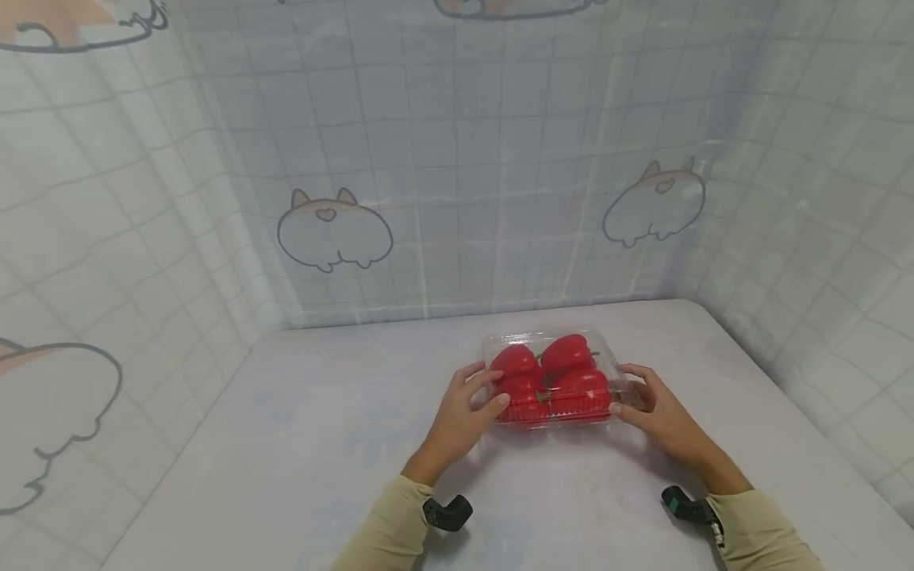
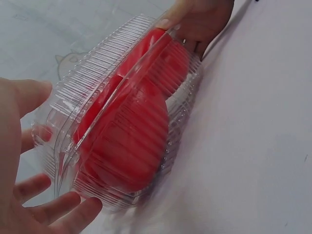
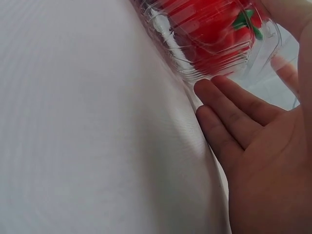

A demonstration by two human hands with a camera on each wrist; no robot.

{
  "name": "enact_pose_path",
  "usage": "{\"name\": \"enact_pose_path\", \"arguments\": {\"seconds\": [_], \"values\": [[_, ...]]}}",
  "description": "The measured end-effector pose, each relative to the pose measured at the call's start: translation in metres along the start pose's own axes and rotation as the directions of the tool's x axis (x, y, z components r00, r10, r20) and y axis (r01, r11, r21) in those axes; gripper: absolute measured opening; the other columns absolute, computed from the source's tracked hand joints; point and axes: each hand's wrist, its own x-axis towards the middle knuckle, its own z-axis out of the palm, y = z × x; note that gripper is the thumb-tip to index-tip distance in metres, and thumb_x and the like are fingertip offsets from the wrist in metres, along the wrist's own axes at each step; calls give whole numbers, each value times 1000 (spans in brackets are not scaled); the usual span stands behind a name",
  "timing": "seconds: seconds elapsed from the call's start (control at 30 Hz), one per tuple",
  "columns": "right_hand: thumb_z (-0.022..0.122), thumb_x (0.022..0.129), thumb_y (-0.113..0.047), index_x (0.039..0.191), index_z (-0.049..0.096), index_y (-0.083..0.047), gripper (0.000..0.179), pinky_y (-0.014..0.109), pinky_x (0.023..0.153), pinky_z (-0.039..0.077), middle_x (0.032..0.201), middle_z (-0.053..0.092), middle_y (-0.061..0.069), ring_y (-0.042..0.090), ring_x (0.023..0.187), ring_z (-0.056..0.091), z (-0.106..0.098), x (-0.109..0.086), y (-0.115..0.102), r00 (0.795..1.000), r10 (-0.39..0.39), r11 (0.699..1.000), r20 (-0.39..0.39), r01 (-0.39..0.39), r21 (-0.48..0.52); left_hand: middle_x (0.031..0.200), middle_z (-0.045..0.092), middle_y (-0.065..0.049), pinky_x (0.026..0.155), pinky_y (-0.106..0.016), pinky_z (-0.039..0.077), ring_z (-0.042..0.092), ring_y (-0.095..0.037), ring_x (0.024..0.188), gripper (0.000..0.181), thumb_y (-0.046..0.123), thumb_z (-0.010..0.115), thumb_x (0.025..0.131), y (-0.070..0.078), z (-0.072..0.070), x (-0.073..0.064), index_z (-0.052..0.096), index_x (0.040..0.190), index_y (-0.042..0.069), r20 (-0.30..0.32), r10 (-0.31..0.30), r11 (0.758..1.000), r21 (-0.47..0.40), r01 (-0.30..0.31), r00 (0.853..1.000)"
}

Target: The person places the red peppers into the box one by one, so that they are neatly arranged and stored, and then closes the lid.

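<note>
A clear plastic clamshell box (image 1: 550,424) with a ridged rim sits between my hands, several glossy red bell peppers (image 1: 569,355) inside. Green stems (image 3: 253,24) show through the plastic in the right wrist view. At the box's left end, my left hand (image 1: 458,412) holds it by the corner, thumb toward the front and fingers spread around the end. My right hand (image 1: 660,412) holds the opposite end, its thumb on the front side. In the right wrist view, several of its fingers (image 3: 229,109) reach out nearly straight to the box's lower edge.
A white cloth-like surface (image 1: 300,444) lies under the box. Behind and on both sides hang pale gridded curtains (image 1: 485,198) printed with cartoon animals. Dark wrist devices (image 1: 448,514) are worn at both beige sleeves (image 1: 389,527).
</note>
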Motion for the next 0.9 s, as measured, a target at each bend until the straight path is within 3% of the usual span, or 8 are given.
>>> {"name": "enact_pose_path", "arguments": {"seconds": [0.4,0.57,0.63,0.73,0.83,0.9], "values": [[72,93,-22,150,26,-10,74,71,104,31,148,40,30,52,137,36,-5,-2,3,999,-3,1000,44,3,-6,152,40,-7,95,-40,53,42,-24,137,44,37,71,93,-1,1,-3,63,134,23,-8,-17,1000,19,17,1000],[71,92,-22,152,25,-12,76,71,102,34,153,32,30,56,140,27,-9,-9,6,996,-15,1000,93,15,-1,152,40,-5,95,-39,53,42,-24,137,45,37,71,93,3,3,-10,63,134,23,-15,-31,999,17,32,999],[67,93,-18,153,25,-13,73,67,102,39,154,30,29,55,140,27,-12,-10,7,992,-40,999,118,39,10,152,40,-6,95,-39,53,42,-24,137,45,37,71,93,3,3,-10,63,135,23,-16,-29,999,19,29,999],[57,93,-9,154,27,-14,68,45,103,45,156,27,26,50,140,29,-16,-9,10,986,-81,995,147,72,62,153,40,-8,95,-40,53,43,-25,137,46,37,71,93,3,3,-9,62,135,22,-17,-17,1000,21,17,1000],[50,92,-5,155,28,-14,68,24,99,41,159,20,22,34,142,28,-18,-9,11,978,-104,988,179,81,131,152,40,-10,94,-41,53,43,-28,137,46,36,71,93,3,2,-10,63,135,20,-19,-2,1000,22,2,1000],[48,93,-6,156,27,-13,67,19,99,38,161,16,20,21,140,29,-19,-10,11,975,-109,984,193,78,162,152,40,-10,94,-42,54,43,-29,137,46,35,71,92,2,2,-10,63,135,20,-18,1,1000,20,-1,1000]]}}
